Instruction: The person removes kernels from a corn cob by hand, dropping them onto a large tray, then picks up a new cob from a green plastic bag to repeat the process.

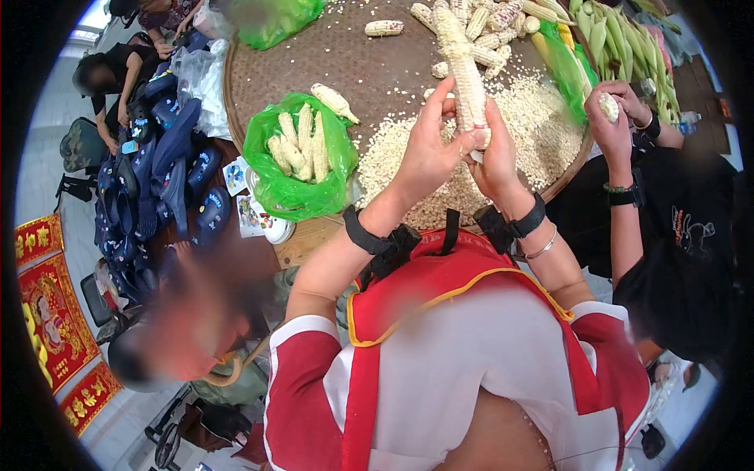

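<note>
A long pale corn cob (463,71) stands upright between my hands, above a round woven tray (314,67). My left hand (428,149) grips its left side, the thumb pressed across near the lower end. Around the lower right side closes my right hand (496,153), its palm against the cob; some fingers are hidden behind it. Loose corn kernels (393,157) lie heaped beneath and around my hands. Behind the held cob is a pile of cobs (491,35), some with purple kernels.
Left on the tray, a green plastic bag (263,153) holds several stripped cobs beside a loose cob (335,104). A co-worker's hands (616,125) hold a cob piece close on my right. Husked corn (620,47) lies far right; dark blue clogs (169,165) pile up left.
</note>
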### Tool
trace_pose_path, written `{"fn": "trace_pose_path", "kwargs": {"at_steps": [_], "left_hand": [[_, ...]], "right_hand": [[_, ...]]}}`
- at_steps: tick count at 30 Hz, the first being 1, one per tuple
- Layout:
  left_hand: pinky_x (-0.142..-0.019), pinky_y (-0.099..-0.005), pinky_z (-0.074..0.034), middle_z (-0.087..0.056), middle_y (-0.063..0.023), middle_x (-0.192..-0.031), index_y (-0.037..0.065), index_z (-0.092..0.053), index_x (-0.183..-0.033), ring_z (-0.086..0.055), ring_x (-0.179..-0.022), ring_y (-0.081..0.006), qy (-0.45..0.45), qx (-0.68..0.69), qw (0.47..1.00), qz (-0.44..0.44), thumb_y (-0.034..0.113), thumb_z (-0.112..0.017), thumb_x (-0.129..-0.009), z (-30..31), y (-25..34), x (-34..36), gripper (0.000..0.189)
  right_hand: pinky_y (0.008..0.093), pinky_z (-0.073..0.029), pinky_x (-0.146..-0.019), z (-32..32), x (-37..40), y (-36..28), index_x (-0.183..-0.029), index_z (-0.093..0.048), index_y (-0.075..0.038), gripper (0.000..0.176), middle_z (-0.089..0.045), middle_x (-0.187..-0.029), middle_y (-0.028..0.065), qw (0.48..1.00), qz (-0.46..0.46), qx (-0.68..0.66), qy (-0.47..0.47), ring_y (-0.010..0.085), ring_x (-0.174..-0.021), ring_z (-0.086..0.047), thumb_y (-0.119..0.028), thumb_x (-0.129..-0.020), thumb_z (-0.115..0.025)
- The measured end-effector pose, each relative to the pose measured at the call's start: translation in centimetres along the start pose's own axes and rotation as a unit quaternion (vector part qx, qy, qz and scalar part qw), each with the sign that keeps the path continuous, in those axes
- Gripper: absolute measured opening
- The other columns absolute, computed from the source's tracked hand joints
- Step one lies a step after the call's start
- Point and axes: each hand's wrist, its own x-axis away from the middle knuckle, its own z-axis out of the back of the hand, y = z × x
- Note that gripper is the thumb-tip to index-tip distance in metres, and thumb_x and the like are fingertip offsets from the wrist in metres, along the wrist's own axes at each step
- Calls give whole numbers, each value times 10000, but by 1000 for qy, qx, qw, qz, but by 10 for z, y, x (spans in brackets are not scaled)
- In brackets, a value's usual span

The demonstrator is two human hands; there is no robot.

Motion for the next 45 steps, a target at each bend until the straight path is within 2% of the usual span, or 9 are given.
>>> {"fn": "trace_pose_path", "kwargs": {"at_steps": [6, 8, 12, 15, 17, 26, 32, 39, 45], "left_hand": [[-631, -199, -450, -505, -90, -1016, 33, -229, -1344, -527, -828, -91, -3, 168, 980, 104, 73, -591, -810, 2, -1, 0, 647], [-585, -183, -446, -513, -76, -996, 34, -223, -1346, -532, -811, -79, 30, 158, 981, 106, 67, -556, -833, 3, -1, -1, 613], [-656, -210, -450, -526, -58, -984, 34, -257, -1334, -527, -836, -84, 28, 176, 978, 108, 91, -508, -871, 4, -1, 0, 530], [-830, -262, -402, -536, -40, -998, 37, -342, -1299, -504, -905, -96, 63, 154, 981, 103, 158, -475, -903, 11, 1, -3, 435], [-826, -257, -403, -533, -40, -1000, 32, -345, -1295, -500, -914, -95, 49, 141, 984, 101, 147, -481, -899, 10, -4, -3, 435], [-759, -236, -437, -514, -66, -1009, 8, -298, -1304, -482, -898, -98, 37, 132, 986, 95, 74, -557, -839, -4, 2, 0, 537], [-676, -229, -455, -518, -85, -976, 8, -258, -1320, -493, -798, -82, 32, 66, 993, 97, 84, -588, -820, -6, 1, -1, 605], [-578, -236, -454, -543, -69, -878, 0, -305, -1266, -497, -691, -77, 62, -106, 992, 42, 114, -559, -847, -8, -7, -7, 503], [-632, -285, -449, -559, -82, -797, 23, -333, -1245, -539, -695, -137, 67, 43, 995, 59, 149, -509, -871, -2, -11, -6, 432]], "right_hand": [[217, -408, -464, 0, 4, 2, -1207, -377, -80, 387, -567, -940, 57, 1000, -15, -10, 23, 107, -643, -544, -342, -941, -272], [201, -332, -421, -2, 8, 4, -1112, -480, -82, 393, -553, -831, 9, 997, -43, -62, 21, 81, -524, -466, -375, -937, -286], [201, -337, -425, 0, 5, 0, -1107, -480, -68, 386, -546, -824, 16, 993, -55, -102, -9, 95, -501, -465, -359, -936, -292], [206, -360, -439, 2, 0, -4, -1142, -451, -73, 371, -549, -843, 28, 993, -48, -102, -47, 96, -524, -478, -341, -932, -304], [209, -390, -464, -6, 3, -6, -1199, -401, -92, 366, -547, -889, 31, 999, 3, -28, 30, 89, -581, -492, -322, -926, -320], [234, -468, -636, 9, 0, -1, -1225, -355, -44, 380, -544, -1031, 86, 996, 71, 31, 40, 121, -819, -566, -278, -926, -355], [276, -464, -742, 9, 5, 3, -1251, -311, -38, 407, -516, -1084, 120, 999, 23, 27, 16, 164, -910, -558, -301, -941, -321], [228, -442, -548, 4, 4, 5, -1270, -316, -112, 428, -547, -1027, 58, 998, 38, 46, 35, 116, -853, -573, -381, -938, -308], [197, -400, -504, 9, 4, 1, -1232, -363, -116, 390, -543, -926, 20, 1000, -8, -25, 6, 63, -681, -513, -369, -946, -288]]}}
